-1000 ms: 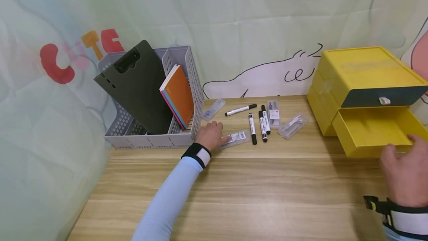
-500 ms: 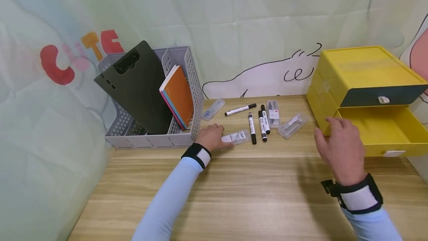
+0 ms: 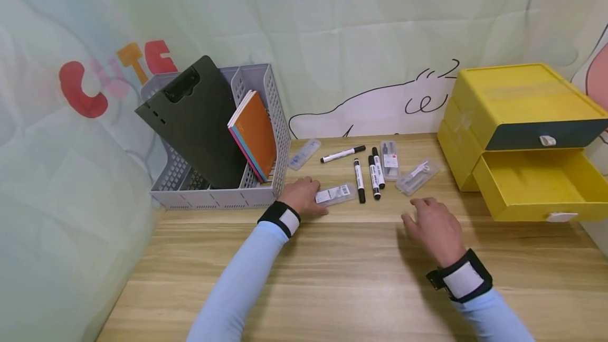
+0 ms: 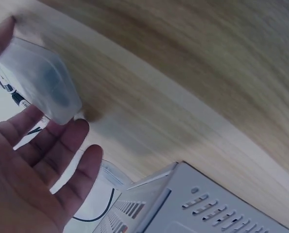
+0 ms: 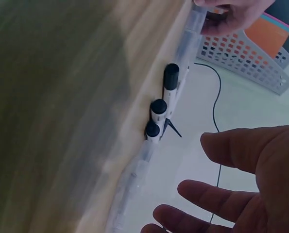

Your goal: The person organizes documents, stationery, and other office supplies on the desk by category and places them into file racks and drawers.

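A flat clear plastic case with a barcode label lies on the wooden table in the head view. My left hand is at its left end, thumb on the near side and fingers on the far side. In the left wrist view the case sits between the spread thumb and relaxed fingertips. My right hand hovers over the table with loosely bent fingers and nothing in them. Nearest to it is another clear case with a white item inside. Several black-capped markers lie between the two cases.
A grey file rack holding a black clipboard and notebooks stands at the left. Two more clear cases lie further back. At the right is a yellow drawer unit, its lower drawer pulled out.
My right hand has left the pulled-out drawer and moved left over the table. The left thumb has shifted slightly toward the near side of the labelled case, which stays in place.
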Demonstrator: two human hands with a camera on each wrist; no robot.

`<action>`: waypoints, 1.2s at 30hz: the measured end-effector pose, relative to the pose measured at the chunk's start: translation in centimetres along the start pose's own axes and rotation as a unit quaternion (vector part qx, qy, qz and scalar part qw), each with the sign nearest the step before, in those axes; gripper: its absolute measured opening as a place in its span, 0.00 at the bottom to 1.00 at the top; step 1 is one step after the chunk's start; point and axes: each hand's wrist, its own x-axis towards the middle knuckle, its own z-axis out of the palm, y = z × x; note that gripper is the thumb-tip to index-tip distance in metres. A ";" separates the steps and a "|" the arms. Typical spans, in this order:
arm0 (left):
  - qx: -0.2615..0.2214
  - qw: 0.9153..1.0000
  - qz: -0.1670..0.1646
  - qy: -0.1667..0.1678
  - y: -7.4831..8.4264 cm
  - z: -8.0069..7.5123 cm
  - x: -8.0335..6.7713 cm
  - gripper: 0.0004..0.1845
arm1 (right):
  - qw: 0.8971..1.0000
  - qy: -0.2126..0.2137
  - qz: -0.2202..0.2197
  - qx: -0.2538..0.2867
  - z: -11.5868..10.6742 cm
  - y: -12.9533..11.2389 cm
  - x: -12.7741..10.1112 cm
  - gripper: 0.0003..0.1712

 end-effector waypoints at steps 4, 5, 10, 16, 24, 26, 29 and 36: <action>0.000 1.000 0.010 0.011 -0.1 -0.1 0.0 0.26 | 1.000 -0.015 -0.004 -0.002 0.6 -0.1 0.0 0.24; -0.003 1.000 0.010 0.014 -0.2 -0.1 0.0 0.25 | 1.000 -0.017 -0.006 -0.002 0.7 -0.1 0.0 0.24; -0.022 0.999 -0.002 0.038 0.3 -0.9 0.0 0.27 | 1.000 -0.012 -0.025 -0.003 0.7 -0.7 0.2 0.25; -0.001 0.997 0.053 0.048 2.6 -2.3 -0.2 0.31 | 0.996 0.005 -0.081 -0.029 0.6 -1.9 1.2 0.32; 0.014 0.982 0.184 0.051 5.8 -2.9 -0.6 0.30 | 0.988 -0.015 -0.133 -0.075 1.1 -3.7 2.3 0.38; 0.022 0.977 0.206 0.057 6.3 -3.0 -0.7 0.30 | 0.987 -0.013 -0.136 -0.087 1.3 -3.9 2.2 0.35; 0.032 0.973 0.221 0.064 6.7 -3.0 -0.8 0.31 | 0.985 -0.006 -0.139 -0.099 1.5 -4.0 2.1 0.31; 0.017 0.980 0.191 0.063 6.1 -2.8 -0.6 0.45 | 0.988 -0.004 -0.113 -0.101 1.2 -3.6 1.9 0.27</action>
